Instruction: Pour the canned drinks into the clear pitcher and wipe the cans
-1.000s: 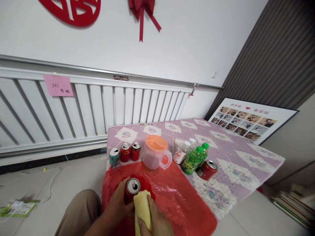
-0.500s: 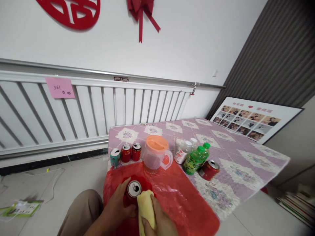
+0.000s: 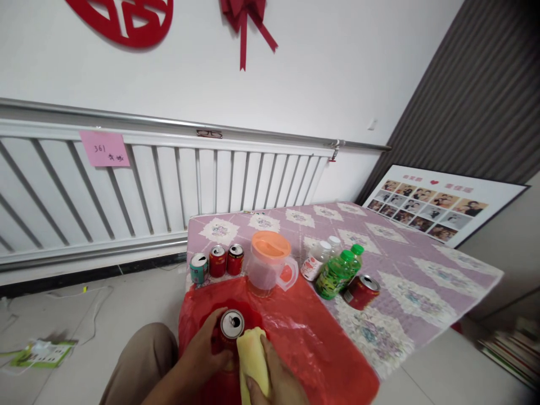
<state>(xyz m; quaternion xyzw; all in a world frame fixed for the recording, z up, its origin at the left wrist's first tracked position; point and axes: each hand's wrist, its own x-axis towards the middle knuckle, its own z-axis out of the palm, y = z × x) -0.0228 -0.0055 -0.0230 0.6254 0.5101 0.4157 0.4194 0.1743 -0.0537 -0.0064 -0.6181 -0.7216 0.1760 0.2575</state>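
1. The left hand (image 3: pixel 206 350) is curved in a half-open grip around an opened drink can (image 3: pixel 232 324), fingers on one side and thumb on the other. The can's silver top faces up, with its dark drinking hole showing.
2. The right hand (image 3: pixel 279 378) is closed around a folded yellow cloth (image 3: pixel 253 360), its thumb laid across the front. The cloth's upper end is right beside the can — I can't tell from here whether the two touch.
3. Beneath the hands there's a red dish (image 3: pixel 207 315) with a wavy rim, mostly hidden by them, on a shiny red plastic sheet (image 3: pixel 314 343). The sheet covers the near part of the table (image 3: pixel 405 270), which has a purple flowered cloth.
4. Beyond the dish, a clear jug (image 3: pixel 260 275) with an orange lid (image 3: pixel 272 245) stands upright, its handle toward the right side of the view.
5. Left of the jug, three opened cans stand in a row: a green can (image 3: pixel 199 271) at the outer end, then a red can (image 3: pixel 217 262) and another red can (image 3: pixel 235 260).
6. Right of the jug are two white-capped bottles (image 3: pixel 313 265) and two green-capped bottles (image 3: pixel 334 277), bunched together — and just beside them, a larger red can (image 3: pixel 361 292).
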